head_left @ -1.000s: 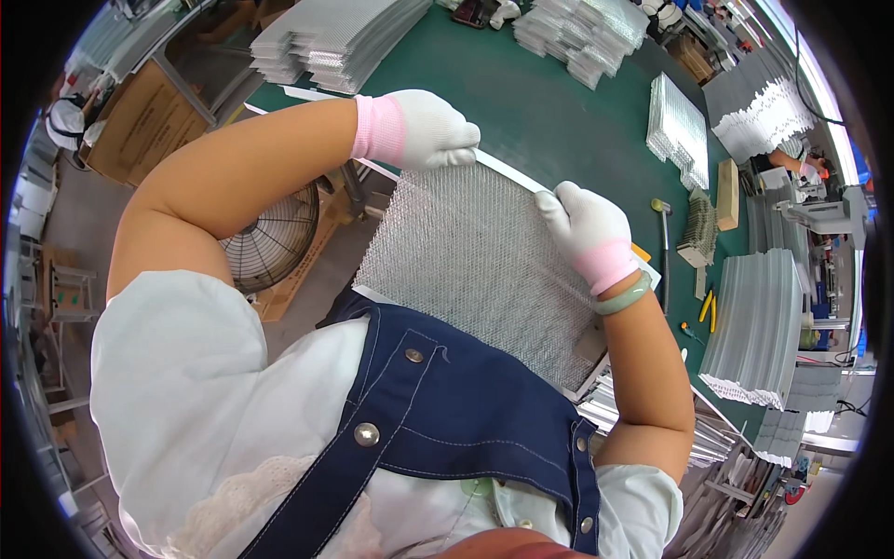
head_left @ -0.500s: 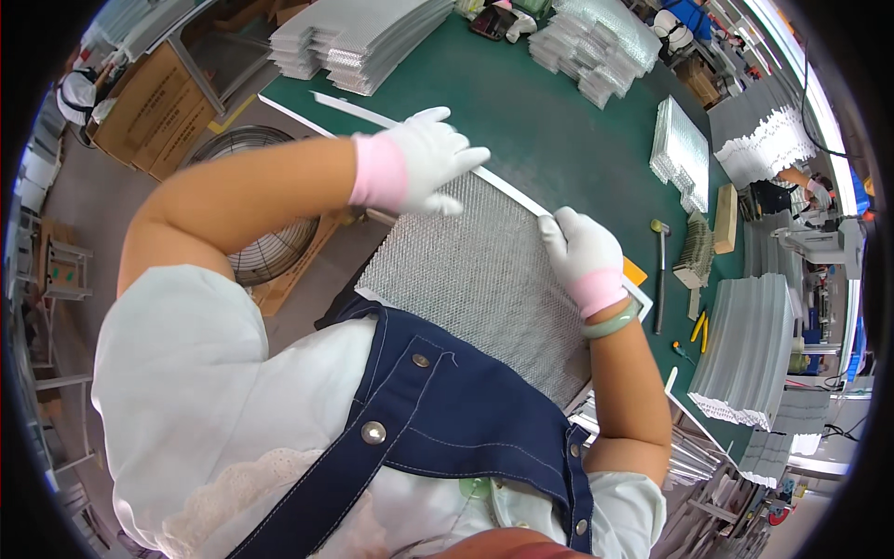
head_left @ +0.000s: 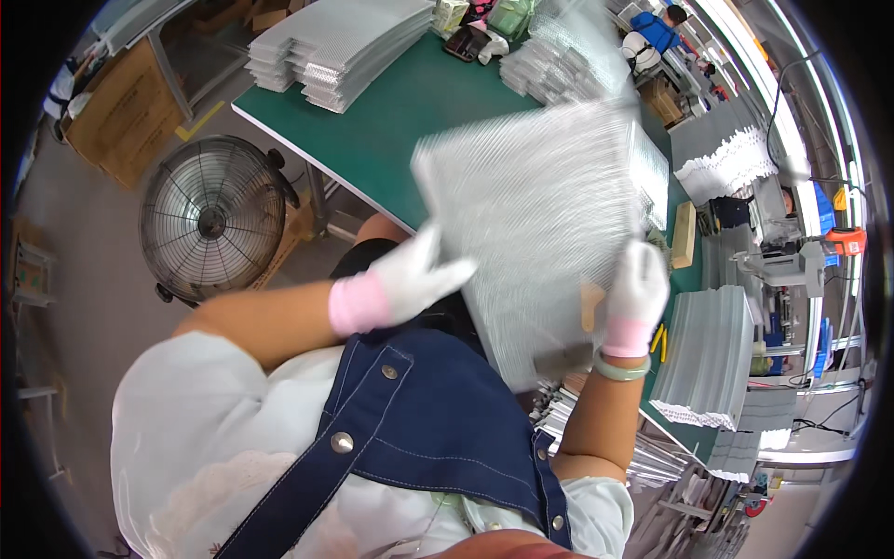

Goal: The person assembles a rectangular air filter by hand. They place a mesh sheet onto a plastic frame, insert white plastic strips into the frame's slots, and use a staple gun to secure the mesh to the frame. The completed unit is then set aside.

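A silvery mesh panel (head_left: 531,214), smeared by motion, is raised and tilted in front of my apron, over the near edge of the green table (head_left: 391,102). At its right edge, my gloved right hand (head_left: 638,293) is closed on the panel. Beside the opposite edge is my left hand (head_left: 407,277), also in a white glove with a pink cuff. Its thumb and fingers are spread, with the thumb tip at the panel's border; motion blurs it slightly. Part of the tabletop is hidden behind the panel.
Stacks of silvery sheets (head_left: 349,47) stand at the far left, with another bubbly stack (head_left: 568,56) at the back. A wooden block (head_left: 684,235), yellow-handled pliers (head_left: 659,343) and long grey sheets (head_left: 703,349) lie rightward. A floor fan (head_left: 212,222) stands left.
The mesh panel has come up off the table edge and swung rightward. My left hand has drawn back toward me from the white strip; my right hand has shifted right and nearer.
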A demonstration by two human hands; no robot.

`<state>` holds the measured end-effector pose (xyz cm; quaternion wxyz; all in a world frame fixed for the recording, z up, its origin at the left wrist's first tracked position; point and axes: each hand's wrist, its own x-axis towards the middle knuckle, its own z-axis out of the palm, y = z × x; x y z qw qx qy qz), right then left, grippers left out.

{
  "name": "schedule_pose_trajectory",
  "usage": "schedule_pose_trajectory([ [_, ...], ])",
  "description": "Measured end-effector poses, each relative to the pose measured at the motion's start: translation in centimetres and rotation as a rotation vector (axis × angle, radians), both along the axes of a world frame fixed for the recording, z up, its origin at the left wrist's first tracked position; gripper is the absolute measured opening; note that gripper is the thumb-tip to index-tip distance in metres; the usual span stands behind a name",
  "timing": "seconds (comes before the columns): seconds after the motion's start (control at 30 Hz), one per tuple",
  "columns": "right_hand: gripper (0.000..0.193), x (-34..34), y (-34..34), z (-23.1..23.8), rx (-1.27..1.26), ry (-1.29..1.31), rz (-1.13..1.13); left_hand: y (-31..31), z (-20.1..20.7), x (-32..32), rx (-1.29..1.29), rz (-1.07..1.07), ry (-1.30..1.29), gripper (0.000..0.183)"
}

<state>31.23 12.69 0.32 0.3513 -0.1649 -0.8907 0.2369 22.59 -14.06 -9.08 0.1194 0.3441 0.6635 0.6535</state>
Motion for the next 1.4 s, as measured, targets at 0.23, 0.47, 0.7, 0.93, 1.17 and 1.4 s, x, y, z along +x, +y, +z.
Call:
schedule_pose_trajectory([
  [0.23,0.045,0.5,3.1,-4.8,-0.131,0.246,0.237,5.5,12.4,-6.8,0.281,-0.11,0.255,0.036],
  [0.47,0.038,1.8,0.0,-9.8,-0.332,-0.435,0.5,2.0,2.2,-9.6,0.14,-0.572,-0.011,0.034],
  [0.7,0.035,0.3,-0.7,-9.2,-0.941,-0.498,0.397,-0.3,-1.7,-8.6,-0.116,-0.592,0.731,0.044],
  [0.93,0.04,0.2,1.9,-12.8,-0.115,-0.462,0.605,-0.8,-1.6,-8.0,-0.146,-0.55,0.776,0.039],
  [1.17,0.043,-1.3,3.4,-13.0,0.029,-0.636,0.563,-0.6,-1.2,-8.1,-0.169,-0.573,0.765,0.039],
  [1.4,0.046,-1.5,4.1,-13.6,0.05,-0.652,0.614,-0.4,-1.3,-8.7,-0.149,-0.546,0.716,0.039],
])
